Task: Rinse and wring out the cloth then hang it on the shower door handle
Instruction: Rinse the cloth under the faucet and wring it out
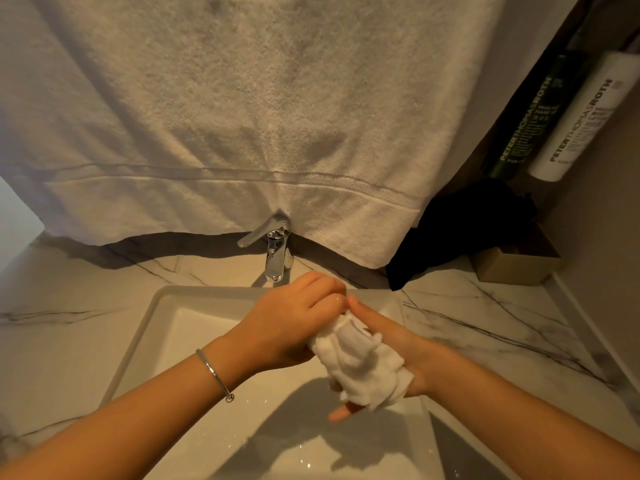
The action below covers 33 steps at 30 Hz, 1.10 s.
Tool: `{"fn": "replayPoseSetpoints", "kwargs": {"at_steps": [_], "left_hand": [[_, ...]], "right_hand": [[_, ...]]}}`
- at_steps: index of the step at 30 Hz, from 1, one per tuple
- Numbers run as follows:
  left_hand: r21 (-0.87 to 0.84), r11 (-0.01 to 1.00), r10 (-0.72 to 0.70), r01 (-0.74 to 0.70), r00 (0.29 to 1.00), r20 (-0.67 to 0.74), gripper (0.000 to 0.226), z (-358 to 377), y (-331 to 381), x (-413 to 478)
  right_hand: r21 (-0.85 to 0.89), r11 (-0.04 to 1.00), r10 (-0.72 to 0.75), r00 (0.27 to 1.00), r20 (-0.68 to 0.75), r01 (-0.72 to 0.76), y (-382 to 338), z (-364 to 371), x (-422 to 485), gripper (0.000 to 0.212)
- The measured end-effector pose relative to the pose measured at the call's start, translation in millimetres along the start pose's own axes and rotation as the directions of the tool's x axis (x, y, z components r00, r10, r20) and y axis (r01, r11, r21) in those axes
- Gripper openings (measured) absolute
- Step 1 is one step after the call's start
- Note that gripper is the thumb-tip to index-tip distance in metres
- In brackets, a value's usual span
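Observation:
A small white cloth (360, 363) is bunched into a thick roll above the white rectangular sink (156, 327). My left hand (291, 323), with a silver bracelet on its wrist, grips the cloth's upper end. My right hand (391, 344) lies under and around the lower end, index finger stretched along the roll, other fingertips showing below it. The chrome faucet (273, 252) stands just behind my hands; no water is seen running. The shower door handle is not in view.
A large white towel (225, 116) hangs down behind the faucet. On the marble counter (485, 323) at the right lie a black cloth (467, 230) and a cardboard box (512, 265). Two bottles, dark green (530, 112) and white (585, 116), stand at the far right.

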<state>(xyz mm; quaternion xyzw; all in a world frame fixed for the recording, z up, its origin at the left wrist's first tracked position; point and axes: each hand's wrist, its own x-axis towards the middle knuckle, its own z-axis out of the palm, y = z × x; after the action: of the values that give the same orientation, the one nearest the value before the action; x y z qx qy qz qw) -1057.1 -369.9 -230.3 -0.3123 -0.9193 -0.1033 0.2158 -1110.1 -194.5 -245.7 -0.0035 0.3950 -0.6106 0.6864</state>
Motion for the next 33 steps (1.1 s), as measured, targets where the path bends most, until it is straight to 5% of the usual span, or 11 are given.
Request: {"fn": "replayPoseSetpoints", "kwargs": {"at_steps": [2, 5, 11, 16, 19, 21, 23, 25, 28, 30, 33], "left_hand": [[0.067, 0.996, 0.057, -0.057, 0.998, -0.003, 0.027, 1, -2, 1], [0.111, 0.983, 0.138, -0.145, 0.988, 0.072, 0.02, 3, -8, -6], [0.141, 0.979, 0.092, -0.145, 0.94, 0.327, 0.039, 10, -11, -14], [0.171, 0.977, -0.205, 0.131, 0.804, 0.558, 0.035, 20, -4, -6], [0.179, 0.958, -0.287, 0.225, 0.741, 0.607, 0.035, 24, 1, -3], [0.155, 0.935, -0.34, 0.32, 0.677, 0.652, 0.033, 26, 3, -1], [0.122, 0.908, -0.36, 0.402, 0.593, 0.72, 0.028, 27, 3, 1], [0.102, 0.905, -0.344, 0.413, 0.571, 0.745, 0.024, 28, 0, 2], [0.071, 0.906, -0.366, 0.417, 0.69, 0.624, 0.024, 30, -3, -2], [0.041, 0.917, -0.365, 0.397, 0.791, 0.492, 0.022, 29, -5, -7], [-0.023, 0.93, -0.347, 0.367, 0.896, 0.276, 0.022, 25, -8, -12]], "right_hand": [[-0.015, 0.996, 0.088, 0.976, 0.2, -0.087, 5, 6, 2, 0.058], [-0.18, 0.979, 0.137, 0.956, 0.26, -0.091, 8, 10, 2, 0.049], [-0.444, 0.895, 0.008, 0.996, -0.09, -0.047, 11, 17, 6, 0.007], [-0.86, 0.488, -0.313, 0.891, -0.331, -0.148, 12, 18, 18, 0.017], [-0.939, 0.226, -0.429, 0.839, -0.334, -0.259, 16, 14, 27, 0.021], [-0.948, 0.038, -0.492, 0.819, -0.294, -0.317, 17, 10, 34, 0.005], [-0.93, -0.03, -0.512, 0.805, -0.3, -0.365, 20, 7, 40, 0.015], [-0.936, -0.001, -0.515, 0.802, -0.302, -0.353, 22, 5, 43, 0.019], [-0.956, 0.062, -0.52, 0.808, -0.276, -0.287, 13, 6, 34, 0.022], [-0.951, 0.253, -0.426, 0.862, -0.276, -0.179, 0, 7, 22, 0.03], [-0.649, 0.759, -0.224, 0.953, -0.205, 0.039, -12, 6, 4, 0.029]]}}
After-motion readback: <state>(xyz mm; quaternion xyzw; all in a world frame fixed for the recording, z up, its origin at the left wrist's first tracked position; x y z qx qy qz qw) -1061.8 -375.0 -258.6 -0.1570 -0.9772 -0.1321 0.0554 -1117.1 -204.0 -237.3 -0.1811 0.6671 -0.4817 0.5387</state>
